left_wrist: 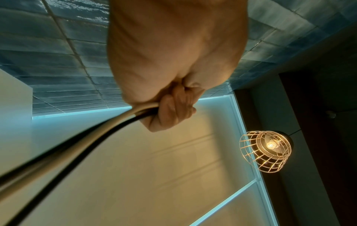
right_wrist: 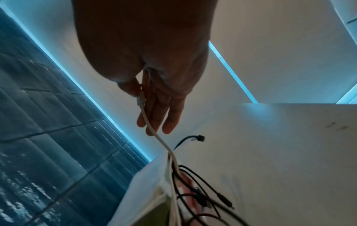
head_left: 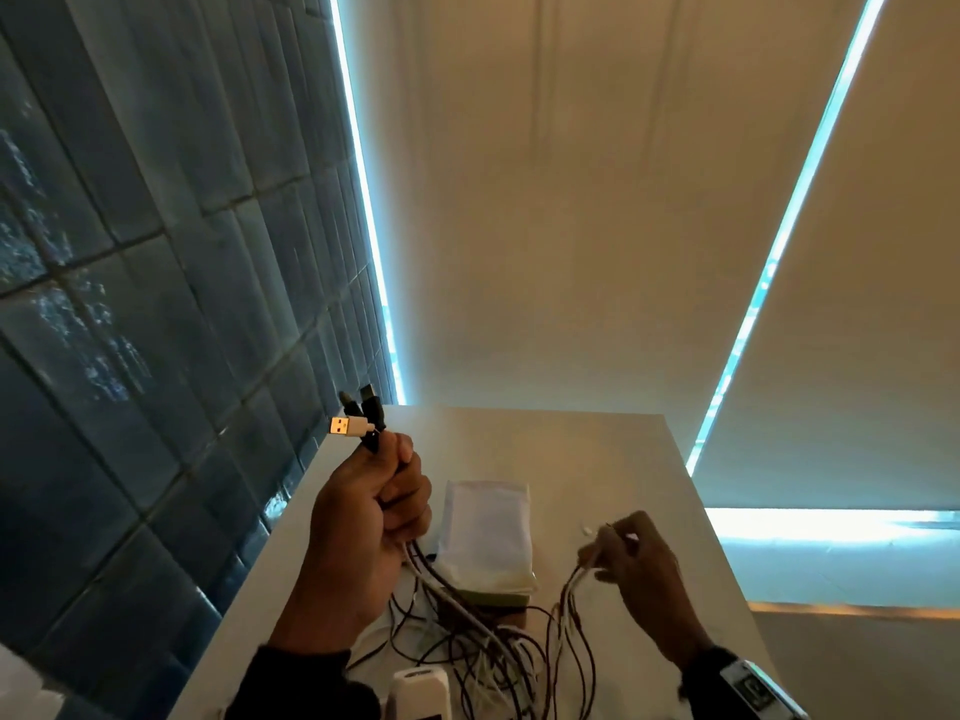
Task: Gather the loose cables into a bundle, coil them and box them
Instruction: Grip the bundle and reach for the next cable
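Left hand point(head_left: 363, 517) fist-grips cables point(head_left: 467, 615); right hand point(head_left: 631, 556) pinches their other ends

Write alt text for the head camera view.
A left hand grips a raised bundle of cables, USB plugs sticking out above the fist, while the right hand pinches other cable ends. The slack lies tangled on a white table beside a white box.

Cables point(head_left: 488, 641) lie on the table point(head_left: 623, 459) before the box point(head_left: 488, 537).
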